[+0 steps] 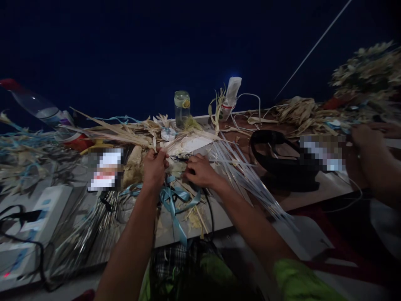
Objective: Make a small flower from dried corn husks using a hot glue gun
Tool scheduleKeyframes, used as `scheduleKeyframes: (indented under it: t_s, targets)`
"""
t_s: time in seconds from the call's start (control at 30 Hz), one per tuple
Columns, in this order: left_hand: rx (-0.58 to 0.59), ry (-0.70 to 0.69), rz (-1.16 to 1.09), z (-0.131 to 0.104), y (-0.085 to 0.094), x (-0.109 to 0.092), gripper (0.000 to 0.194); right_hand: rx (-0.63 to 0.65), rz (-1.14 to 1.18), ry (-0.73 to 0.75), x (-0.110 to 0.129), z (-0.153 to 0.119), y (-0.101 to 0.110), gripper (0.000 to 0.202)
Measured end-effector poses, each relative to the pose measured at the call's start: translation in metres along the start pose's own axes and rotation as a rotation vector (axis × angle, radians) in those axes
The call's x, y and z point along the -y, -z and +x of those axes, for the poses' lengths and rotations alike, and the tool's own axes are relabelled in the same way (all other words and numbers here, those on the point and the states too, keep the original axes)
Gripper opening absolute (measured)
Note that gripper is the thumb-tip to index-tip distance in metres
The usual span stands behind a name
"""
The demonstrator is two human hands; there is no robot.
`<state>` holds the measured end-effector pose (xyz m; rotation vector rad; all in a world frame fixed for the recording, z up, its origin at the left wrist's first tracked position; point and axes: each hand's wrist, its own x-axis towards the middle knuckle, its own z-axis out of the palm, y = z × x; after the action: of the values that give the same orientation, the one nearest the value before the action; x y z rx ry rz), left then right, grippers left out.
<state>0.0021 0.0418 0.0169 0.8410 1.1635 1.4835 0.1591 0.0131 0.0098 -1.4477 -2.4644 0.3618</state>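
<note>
My left hand is closed in a pinch over the middle of the table, with a pale piece of husk rising from its fingertips. Close to its right, my right hand is curled, and whatever lies between its fingers is too small to tell. A thin dark item shows between the two hands. Light blue ribbon lies in loops below them. Dry husk strips spread behind my left hand. Long clear sticks lie to the right of my right hand.
A glass jar stands behind the hands. A black ring-shaped device sits at right, near another person's hand. Blurred-out screens lie on both sides. At left are a power strip, thin wires and a tilted bottle.
</note>
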Motion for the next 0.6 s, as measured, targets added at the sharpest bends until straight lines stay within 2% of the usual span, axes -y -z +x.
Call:
scheduleKeyframes:
  t_s: [0.13, 0.27, 0.47, 0.53, 0.6]
  targets:
    - [-0.005, 0.013, 0.005, 0.000, 0.001, -0.001, 0.022, 0.033, -0.120, 0.062, 0.009, -0.005, 0.002, 0.041]
    - [-0.006, 0.009, -0.007, 0.000, 0.001, -0.003, 0.021, 0.072, -0.177, 0.039, 0.015, -0.006, 0.001, 0.031]
    - [-0.013, -0.005, -0.023, 0.003, 0.004, -0.002, 0.021, -0.055, -0.115, -0.081, 0.010, -0.005, 0.001, 0.022]
    - [-0.012, -0.010, -0.040, 0.004, 0.005, -0.002, 0.022, -0.098, -0.075, -0.075, 0.010, -0.005, 0.002, 0.026]
    - [-0.019, -0.019, -0.043, 0.004, 0.005, -0.003, 0.022, -0.114, -0.018, -0.003, 0.013, -0.004, 0.001, 0.029]
